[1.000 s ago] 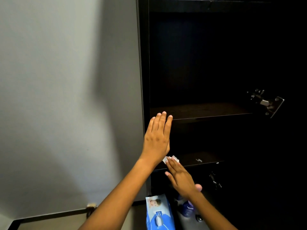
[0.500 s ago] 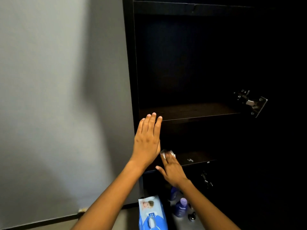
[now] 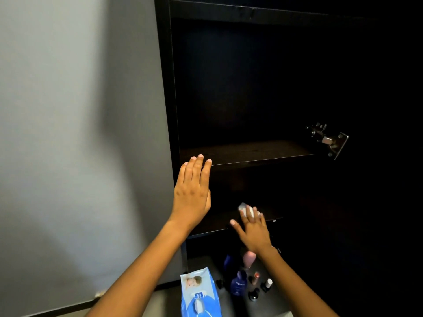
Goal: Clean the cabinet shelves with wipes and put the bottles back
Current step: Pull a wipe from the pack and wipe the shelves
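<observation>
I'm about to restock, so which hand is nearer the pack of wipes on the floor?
Right. The right hand presses a wipe on the lower shelf above the pack of wipes; the left hand is higher.

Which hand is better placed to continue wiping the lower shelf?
The right hand: it presses the white wipe flat on the lower shelf. The left hand is empty, resting flat by the cabinet's left side.

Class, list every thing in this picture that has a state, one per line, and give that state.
Cabinet: open, visible shelves bare.
Left hand: flat, fingers together, at the cabinet's left edge.
Right hand: pressing a wipe on the lower shelf.
Wipes pack: flap closed.
Bottles: standing below, not yet returned.
</observation>
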